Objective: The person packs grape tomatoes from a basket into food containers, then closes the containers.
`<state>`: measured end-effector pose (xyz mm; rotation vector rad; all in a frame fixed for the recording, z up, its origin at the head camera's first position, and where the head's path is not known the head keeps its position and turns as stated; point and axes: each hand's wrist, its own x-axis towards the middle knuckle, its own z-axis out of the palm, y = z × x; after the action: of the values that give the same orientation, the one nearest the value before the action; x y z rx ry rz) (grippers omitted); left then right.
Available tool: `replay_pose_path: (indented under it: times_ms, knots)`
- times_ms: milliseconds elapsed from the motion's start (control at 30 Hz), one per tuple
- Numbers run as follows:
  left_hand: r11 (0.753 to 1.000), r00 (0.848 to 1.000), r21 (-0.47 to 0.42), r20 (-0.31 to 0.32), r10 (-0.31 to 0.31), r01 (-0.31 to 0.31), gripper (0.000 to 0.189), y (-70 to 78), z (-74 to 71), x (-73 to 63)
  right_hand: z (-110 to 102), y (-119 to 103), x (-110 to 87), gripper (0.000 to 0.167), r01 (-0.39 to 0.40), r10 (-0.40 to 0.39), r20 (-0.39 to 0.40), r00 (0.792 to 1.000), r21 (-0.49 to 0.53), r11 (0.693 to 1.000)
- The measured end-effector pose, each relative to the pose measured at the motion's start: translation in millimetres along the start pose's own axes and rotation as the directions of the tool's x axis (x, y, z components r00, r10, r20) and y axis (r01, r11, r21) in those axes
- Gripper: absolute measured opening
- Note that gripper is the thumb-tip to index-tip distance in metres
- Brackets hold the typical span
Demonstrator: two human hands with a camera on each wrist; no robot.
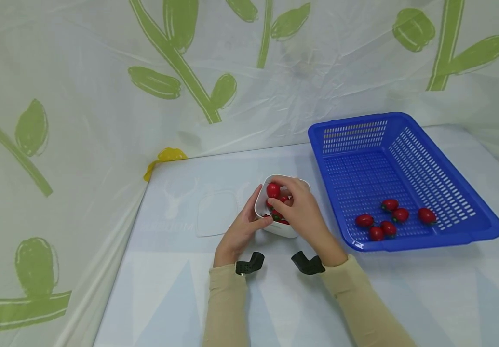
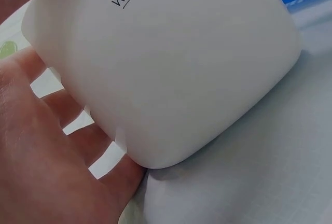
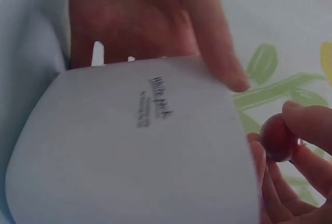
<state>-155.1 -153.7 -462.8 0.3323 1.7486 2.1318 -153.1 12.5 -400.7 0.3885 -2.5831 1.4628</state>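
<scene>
A white plastic container [image 1: 278, 229] with rounded corners holds several red cherry tomatoes [image 1: 273, 190]. My left hand [image 1: 241, 229] grips it from the left side, its thumb over the rim and its fingers spread along the outer wall [image 2: 166, 89]. Over the container's mouth, my right hand [image 1: 299, 205] pinches one cherry tomato [image 3: 278, 138] between thumb and fingers. The right wrist view has this tomato above the rim level, beside the printed wall. My right fingers partly cover the tomatoes inside.
A blue plastic basket [image 1: 457, 168] with slotted walls stands to the right, with several cherry tomatoes [image 1: 400, 215] near its front. A flat translucent lid [image 1: 216, 214] lies on the table left of the container. Behind the table hangs a leaf-patterned curtain [image 1: 101, 106].
</scene>
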Motion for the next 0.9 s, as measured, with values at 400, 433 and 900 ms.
replay_pose_path:
  times_ms: [400, 433, 900]
  knots:
    - [1.0, 0.999, -0.001, 0.039, 0.012, -0.012, 0.078, 17.3, 6.8, -6.5, 9.6, 8.1, 0.6, 0.042, 0.127, -0.119, 0.046, 0.992, -0.22, 0.967]
    - [1.0, 0.999, 0.003, 0.037, 0.011, -0.011, 0.078, 17.4, 6.8, -6.5, 10.1, 7.9, 0.4, 0.042, 0.132, -0.123, 0.053, 0.991, -0.24, 0.962]
    - [1.0, 0.999, 0.006, 0.046, -0.001, 0.0, 0.079, 16.9, 6.8, -7.5, 12.0, 6.7, -3.2, 0.045, 0.149, -0.127, 0.092, 0.988, -0.316, 0.937]
